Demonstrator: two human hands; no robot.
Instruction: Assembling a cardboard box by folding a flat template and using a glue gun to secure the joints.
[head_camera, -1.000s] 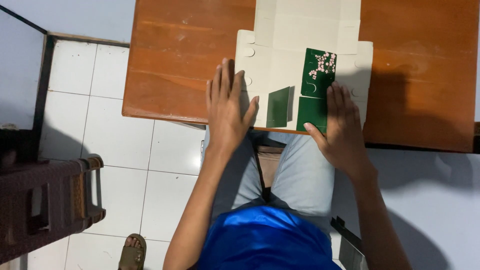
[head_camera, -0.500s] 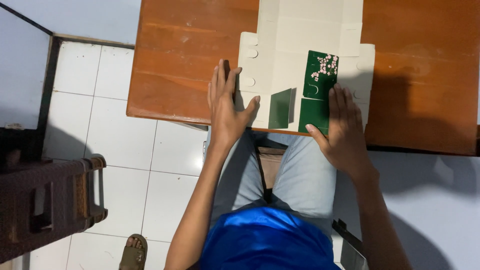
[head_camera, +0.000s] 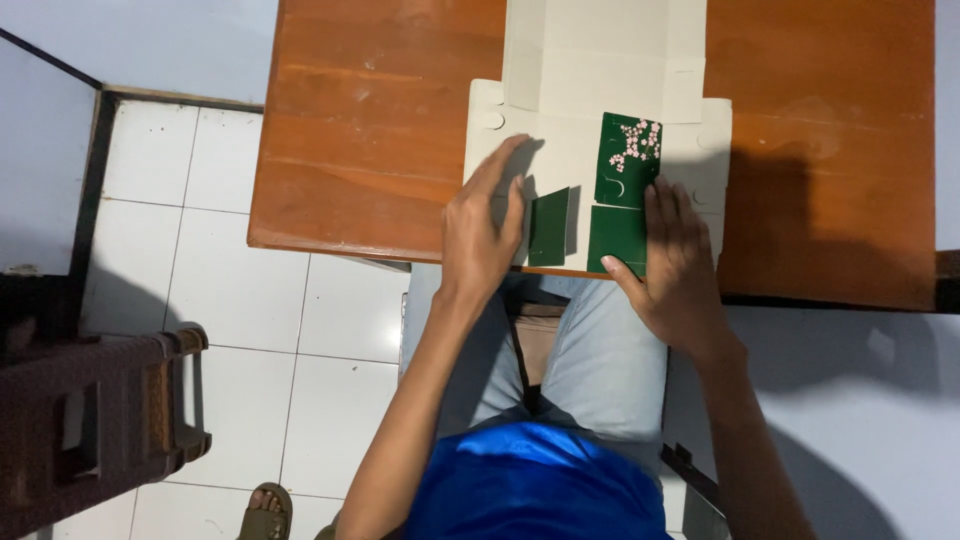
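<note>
While seated at a brown wooden table (head_camera: 360, 150), a person flattens an unfolded white cardboard box blank (head_camera: 600, 120) with dark green printed flaps.
Left hand (head_camera: 485, 235) and right hand (head_camera: 675, 265) both lie open-palmed on the blank, gripping nothing. Judged advice: hold each crease down firmly, fingers beside the green flap (head_camera: 549, 227), before folding.
</note>
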